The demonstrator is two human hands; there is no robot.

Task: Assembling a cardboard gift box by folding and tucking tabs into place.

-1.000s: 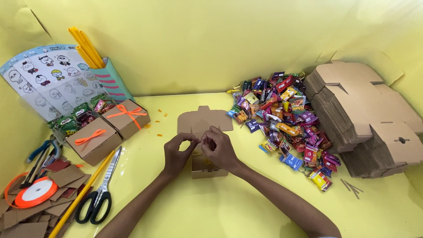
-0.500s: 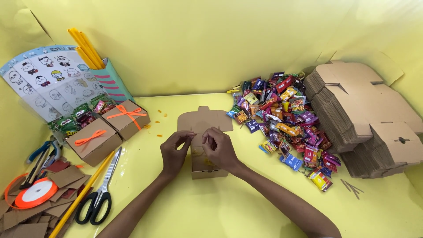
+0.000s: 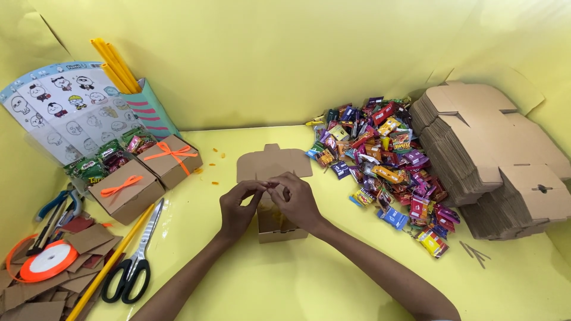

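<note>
- The left hand [image 3: 237,209] and right hand [image 3: 299,201] meet over a small open cardboard box [image 3: 275,223] in the middle of the yellow worktop [image 3: 309,279].
- Both grips are pinched shut on a tiny dark piece [image 3: 272,185] between the fingertips.
- A heap of sweets [image 3: 383,163] lies to the right.
- Scissors [image 3: 135,264] lie to the left.
</note>
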